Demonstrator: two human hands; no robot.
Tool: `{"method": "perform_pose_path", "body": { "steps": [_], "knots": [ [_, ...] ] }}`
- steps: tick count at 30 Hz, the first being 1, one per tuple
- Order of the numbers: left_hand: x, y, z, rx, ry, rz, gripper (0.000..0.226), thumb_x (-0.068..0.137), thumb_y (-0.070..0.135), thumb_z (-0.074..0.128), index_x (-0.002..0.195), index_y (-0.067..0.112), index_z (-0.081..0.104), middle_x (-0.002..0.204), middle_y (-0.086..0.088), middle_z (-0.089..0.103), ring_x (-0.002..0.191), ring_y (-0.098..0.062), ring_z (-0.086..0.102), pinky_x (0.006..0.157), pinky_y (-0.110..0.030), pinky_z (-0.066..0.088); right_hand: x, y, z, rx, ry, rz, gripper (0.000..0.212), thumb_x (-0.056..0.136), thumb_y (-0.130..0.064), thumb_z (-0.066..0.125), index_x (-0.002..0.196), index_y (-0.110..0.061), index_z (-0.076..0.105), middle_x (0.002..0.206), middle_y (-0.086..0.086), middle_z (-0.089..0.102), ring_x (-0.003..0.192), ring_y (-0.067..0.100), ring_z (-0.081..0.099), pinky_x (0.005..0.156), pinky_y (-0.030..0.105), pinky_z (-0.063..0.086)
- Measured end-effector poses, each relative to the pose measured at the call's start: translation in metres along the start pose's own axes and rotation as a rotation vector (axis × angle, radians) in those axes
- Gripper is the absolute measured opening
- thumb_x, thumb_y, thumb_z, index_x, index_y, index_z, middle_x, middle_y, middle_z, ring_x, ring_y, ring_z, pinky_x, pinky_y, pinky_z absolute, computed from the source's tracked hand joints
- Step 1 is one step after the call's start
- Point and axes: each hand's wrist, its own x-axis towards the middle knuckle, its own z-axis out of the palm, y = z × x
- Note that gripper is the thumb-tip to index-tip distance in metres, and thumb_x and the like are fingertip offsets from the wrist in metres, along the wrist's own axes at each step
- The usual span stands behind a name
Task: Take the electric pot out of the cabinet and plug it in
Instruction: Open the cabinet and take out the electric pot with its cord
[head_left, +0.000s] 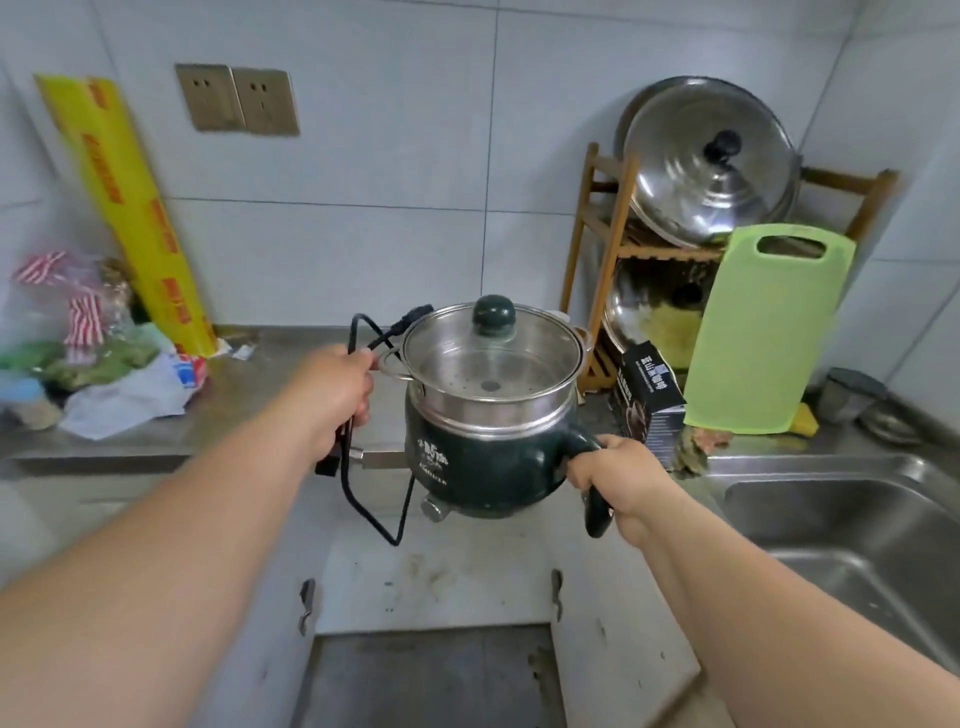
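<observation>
A dark green electric pot (470, 467) with a steel steamer insert and a glass lid hangs in the air in front of the counter edge. My right hand (618, 473) grips its dark handle. My left hand (332, 395) holds the pot's black power cord (363, 499) bunched beside the steamer's side handle; a loop of cord dangles below, and a plug end shows behind the lid. Two wall sockets (239, 98) sit on the tiled wall at upper left. Below, the cabinet (436, 670) stands open with both doors swung out.
The steel counter (260, 384) holds plastic bags and a yellow wrap box (130, 218) at left. A wooden rack with metal lids (711, 161), a green cutting board (763, 332) and a dark carton (647, 400) stand at right. A steel sink (857, 530) lies at far right.
</observation>
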Motion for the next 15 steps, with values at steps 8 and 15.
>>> {"method": "perform_pose_path", "body": {
  "steps": [8, 15],
  "knots": [
    [0.1, 0.039, -0.055, 0.574, 0.291, 0.337, 0.032, 0.096, 0.025, 0.033, 0.108, 0.013, 0.061, 0.111, -0.014, 0.063, 0.097, -0.035, 0.056, 0.076, -0.035, 0.041, 0.06, -0.069, 0.055, 0.08, -0.006, -0.008, 0.027, 0.072, 0.003, 0.056, 0.095, -0.011, 0.059, 0.095, 0.014, 0.056, 0.085, 0.028, 0.052, 0.057, 0.03, 0.039],
    [0.218, 0.009, -0.084, 1.059, 0.298, 0.406, 0.013, 0.089, 0.004, 0.039, 0.099, 0.006, 0.048, 0.061, -0.003, 0.041, 0.065, -0.03, 0.048, 0.056, -0.034, 0.034, 0.138, -0.097, 0.13, 0.151, 0.167, 0.067, 0.028, 0.076, 0.002, 0.054, 0.1, -0.012, 0.054, 0.081, 0.01, 0.055, 0.071, 0.023, 0.05, 0.051, 0.026, 0.035]
  ]
}}
